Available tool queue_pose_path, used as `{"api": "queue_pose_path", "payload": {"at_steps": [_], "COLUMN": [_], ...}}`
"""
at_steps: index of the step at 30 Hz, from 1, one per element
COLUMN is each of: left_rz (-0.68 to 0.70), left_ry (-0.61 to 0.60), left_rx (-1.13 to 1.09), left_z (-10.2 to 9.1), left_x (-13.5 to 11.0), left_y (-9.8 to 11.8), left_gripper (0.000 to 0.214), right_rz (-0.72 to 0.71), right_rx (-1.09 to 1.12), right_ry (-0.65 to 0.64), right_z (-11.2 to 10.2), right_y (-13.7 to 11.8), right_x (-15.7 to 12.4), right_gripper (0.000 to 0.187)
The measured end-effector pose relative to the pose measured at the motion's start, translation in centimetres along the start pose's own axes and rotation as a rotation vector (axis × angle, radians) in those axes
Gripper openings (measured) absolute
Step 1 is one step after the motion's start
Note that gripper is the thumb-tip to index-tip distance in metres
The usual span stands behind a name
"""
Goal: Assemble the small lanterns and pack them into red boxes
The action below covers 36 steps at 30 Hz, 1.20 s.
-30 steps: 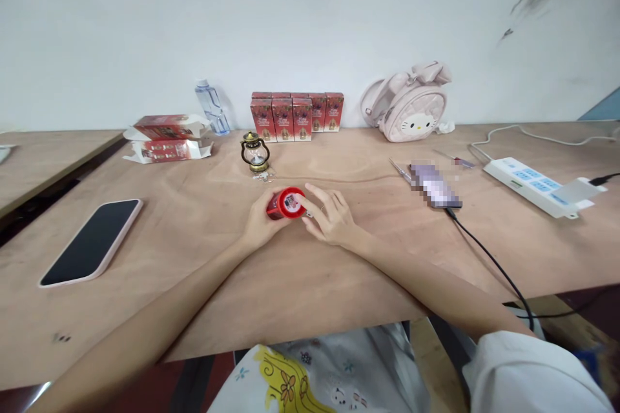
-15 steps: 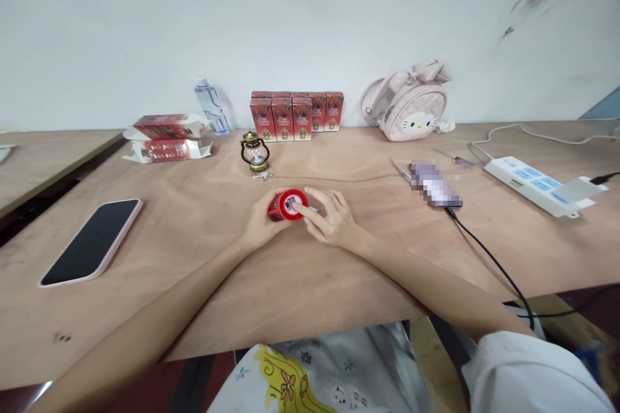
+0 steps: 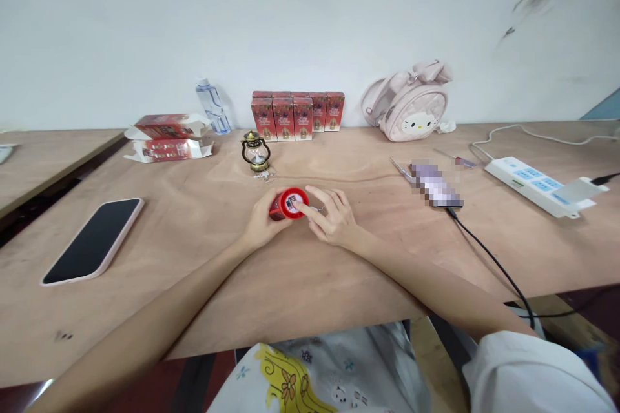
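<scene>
In my left hand [image 3: 264, 222] is a small red lantern [image 3: 276, 213], with the fingers closed around its body. It lies tilted, so that its round red base with a white label and dark print faces me. My right hand [image 3: 334, 219] is beside it, fingers apart and partly bent, the index fingertip touching the label. A thin metal wire or chain [image 3: 320, 208] shows between those fingers; whether they grip it I cannot tell. Beyond the hands a bronze-coloured lantern [image 3: 256, 153] with a clear globe stands upright, small metal bits [image 3: 265, 176] lying at its foot.
Red printed boxes [image 3: 303, 119] stand in rows by the wall; opened boxes [image 3: 169, 150] and a water bottle [image 3: 212, 106] are left of them. A phone [image 3: 94, 242] lies at left. Rightward are a pink bag [image 3: 419, 110], a screwdriver [image 3: 401, 169], a cabled phone [image 3: 436, 186] and a power strip [image 3: 530, 184].
Almost nothing differs. The red lantern's base has turned slightly in my left hand, and my right index fingertip stays on the label. The whole view has shifted a little.
</scene>
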<state>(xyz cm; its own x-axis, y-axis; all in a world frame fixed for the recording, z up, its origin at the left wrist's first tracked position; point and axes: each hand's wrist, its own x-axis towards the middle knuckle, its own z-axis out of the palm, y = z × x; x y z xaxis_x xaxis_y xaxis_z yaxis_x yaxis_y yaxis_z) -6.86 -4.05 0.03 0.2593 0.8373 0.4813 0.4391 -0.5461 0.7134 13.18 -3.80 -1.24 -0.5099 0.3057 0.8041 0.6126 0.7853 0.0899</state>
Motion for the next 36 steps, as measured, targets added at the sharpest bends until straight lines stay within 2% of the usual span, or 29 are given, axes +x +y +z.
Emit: {"api": "queue_pose_path", "payload": {"at_steps": [3,6,8,10,12,15,17,20,23,25,27,33,36], "left_rz": [0.024,0.027,-0.023,-0.075,-0.093,-0.106,-0.146,-0.198,-0.194,-0.175,-0.159,-0.132,-0.107], "left_ry": [-0.044,-0.081,-0.043,0.019,0.077,0.106,0.101,0.096,0.092,0.090,0.087,0.024,0.008], "left_rx": [0.009,0.004,-0.028,-0.056,-0.063,-0.078,-0.117,-0.174,-0.175,-0.164,-0.154,-0.147,-0.137], "left_z": [0.0,0.0,0.1,0.2,0.3,0.4,0.4,0.4,0.4,0.4,0.5,0.3,0.2], "left_x": [0.0,-0.1,-0.1,-0.1,0.0,0.2,0.3,0.3,0.3,0.2,0.2,0.2,0.2], "left_y": [0.3,0.6,0.5,0.3,-0.1,-0.5,-0.5,-0.6,-0.7,-0.9,-0.8,-0.1,-0.1], "left_gripper": [0.045,0.049,0.049,0.049,0.050,0.053,0.054,0.053,0.050,0.049,0.049,0.049,0.048], "right_rz": [0.044,0.281,0.455,0.541,0.511,0.344,0.246,0.195,0.207,0.207,0.199,0.241,0.159], "right_rx": [0.032,0.160,0.249,0.297,0.277,0.176,0.120,0.078,0.043,0.039,0.079,0.352,0.458], "right_ry": [0.060,0.124,0.166,0.140,0.013,-0.222,-0.322,-0.395,-0.410,-0.380,-0.298,0.235,0.325], "right_z": [0.0,0.2,0.4,0.5,0.5,0.3,0.3,0.4,0.6,0.8,0.9,0.8,0.6], "right_y": [0.0,0.4,0.8,1.2,1.4,1.1,0.8,0.6,0.7,0.9,1.0,0.8,0.3], "right_x": [0.1,0.2,0.2,0.1,0.2,0.3,0.3,0.3,0.3,0.2,0.1,-0.4,-0.4], "right_gripper": [0.040,0.036,0.031,0.028,0.023,0.024,0.027,0.026,0.015,0.017,0.021,0.016,0.020]}}
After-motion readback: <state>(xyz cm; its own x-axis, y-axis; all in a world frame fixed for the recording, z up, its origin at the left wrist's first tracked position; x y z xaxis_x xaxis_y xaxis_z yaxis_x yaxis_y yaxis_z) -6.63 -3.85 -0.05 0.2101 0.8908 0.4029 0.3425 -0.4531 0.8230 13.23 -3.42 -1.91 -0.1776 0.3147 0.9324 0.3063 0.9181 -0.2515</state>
